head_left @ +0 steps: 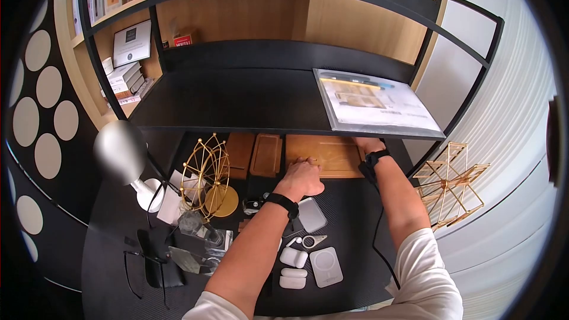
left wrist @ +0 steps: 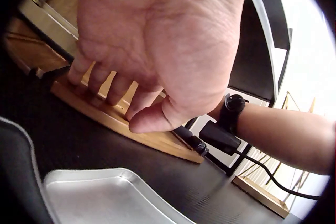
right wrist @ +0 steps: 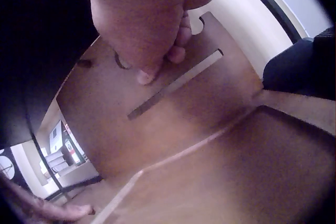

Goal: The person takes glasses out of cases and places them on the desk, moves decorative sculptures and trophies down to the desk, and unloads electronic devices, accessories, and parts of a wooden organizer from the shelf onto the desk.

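Observation:
A wooden desk organizer (head_left: 338, 163) with a raised front lip sits under the black shelf. My left hand (head_left: 301, 179) rests on its front edge, fingers spread and fairly straight, with the fingertips on the wood and the thumb (left wrist: 152, 119) beside the lip. Reaching under the shelf, my right hand (head_left: 368, 144) is mostly hidden in the head view. The right wrist view shows that hand (right wrist: 149, 24) gripping a wooden panel (right wrist: 173, 129) with a long slot, its fingers bent at the notched end. Left-hand fingertips (right wrist: 73, 212) appear at that view's lower left.
Left of the organizer lies a small wooden tray (head_left: 266, 155). Nearer are a silver tray (head_left: 312, 215), earbud cases (head_left: 293, 257) and a white charger (head_left: 326, 266). Gold wire ornaments (head_left: 204, 175) flank the desk. A black cable (head_left: 379, 231) hangs beside the right arm; papers (head_left: 379, 101) lie on the shelf.

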Action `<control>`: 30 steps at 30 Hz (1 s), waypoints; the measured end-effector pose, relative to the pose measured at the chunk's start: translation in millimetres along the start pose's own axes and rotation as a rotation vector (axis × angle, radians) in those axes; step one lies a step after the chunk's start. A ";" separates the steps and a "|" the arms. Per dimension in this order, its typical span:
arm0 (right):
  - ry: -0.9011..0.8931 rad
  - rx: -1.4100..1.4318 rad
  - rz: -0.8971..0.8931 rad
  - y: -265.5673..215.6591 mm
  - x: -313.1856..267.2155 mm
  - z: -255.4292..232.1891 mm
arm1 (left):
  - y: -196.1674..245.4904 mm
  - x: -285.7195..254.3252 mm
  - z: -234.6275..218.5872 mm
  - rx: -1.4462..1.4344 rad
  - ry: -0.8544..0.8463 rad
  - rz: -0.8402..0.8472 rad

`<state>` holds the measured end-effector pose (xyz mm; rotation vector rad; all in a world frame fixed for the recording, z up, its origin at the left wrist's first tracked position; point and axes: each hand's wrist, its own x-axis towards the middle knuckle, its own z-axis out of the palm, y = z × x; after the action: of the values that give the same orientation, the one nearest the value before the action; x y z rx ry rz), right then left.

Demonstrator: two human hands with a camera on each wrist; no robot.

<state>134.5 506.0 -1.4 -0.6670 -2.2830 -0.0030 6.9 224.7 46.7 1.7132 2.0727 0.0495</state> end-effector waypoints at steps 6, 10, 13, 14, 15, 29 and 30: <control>-0.019 -0.018 -0.017 -1.9 19.9 -8.9 | -3.4 -1.7 5.3 -0.009 0.042 -0.009; -0.043 -0.037 -0.016 -4.9 18.6 -13.7 | -2.2 -1.8 6.4 -0.008 0.044 -0.012; -0.062 -0.054 -0.004 -11.6 5.2 -18.0 | -1.6 -3.6 2.3 -0.031 0.002 -0.007; -0.067 -0.060 0.003 -16.4 10.4 -16.2 | -2.1 -2.3 5.6 -0.027 -0.003 -0.002; -0.070 -0.066 0.007 -21.0 10.1 -17.8 | -4.0 0.5 8.4 -0.025 0.008 0.000; -0.697 0.275 0.330 -71.7 -41.7 -59.0 | 12.2 -59.8 -14.6 -0.261 0.798 -0.064; -0.712 0.273 0.257 -79.5 -40.9 -51.0 | 17.9 -73.4 -16.0 -0.216 0.775 -0.031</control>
<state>155.4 408.3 23.5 -0.9089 -2.7588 0.7646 27.2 163.8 89.6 1.6756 2.4788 1.0324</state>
